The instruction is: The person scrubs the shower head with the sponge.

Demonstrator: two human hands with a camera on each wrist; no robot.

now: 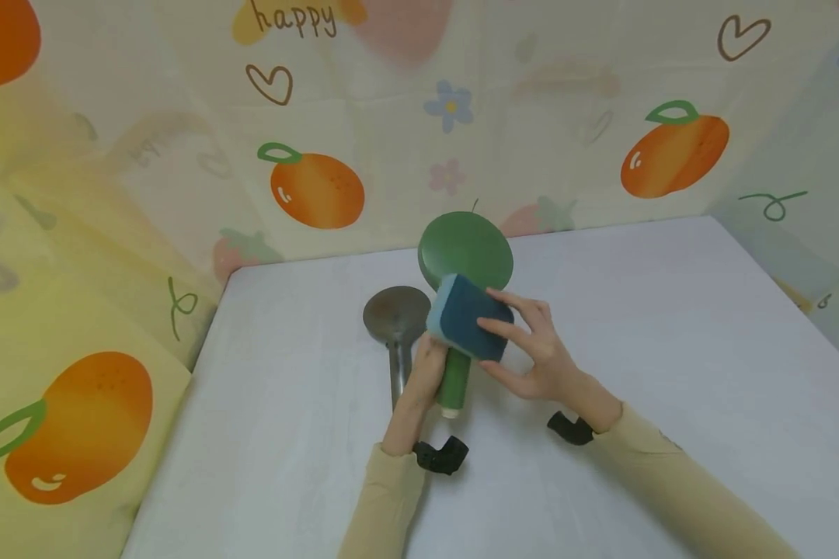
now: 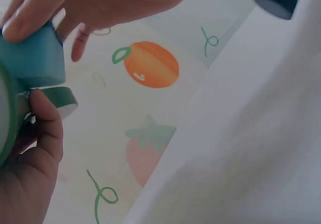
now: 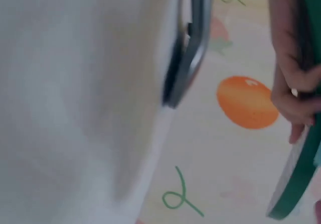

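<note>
My left hand (image 1: 428, 365) grips the handle of a green handheld shower head (image 1: 464, 244), its round head pointing away from me. In the left wrist view the left thumb (image 2: 45, 113) lies along the handle. With spread fingers, my right hand (image 1: 541, 353) holds a two-tone blue sponge (image 1: 471, 318) against the shower head's neck, which it hides. The handle's lower end (image 1: 454, 388) shows below the sponge. Just left of my left hand, a grey metallic shower head (image 1: 397, 310) lies on the white table; part of its handle is behind my wrist.
A white-covered table (image 1: 294, 435) spreads around the hands. Behind and beside it hangs a fruit-patterned cloth (image 1: 384, 101). Black wrist pieces (image 1: 442, 456) are on both forearms. The grey shower head (image 3: 188, 58) also shows in the right wrist view.
</note>
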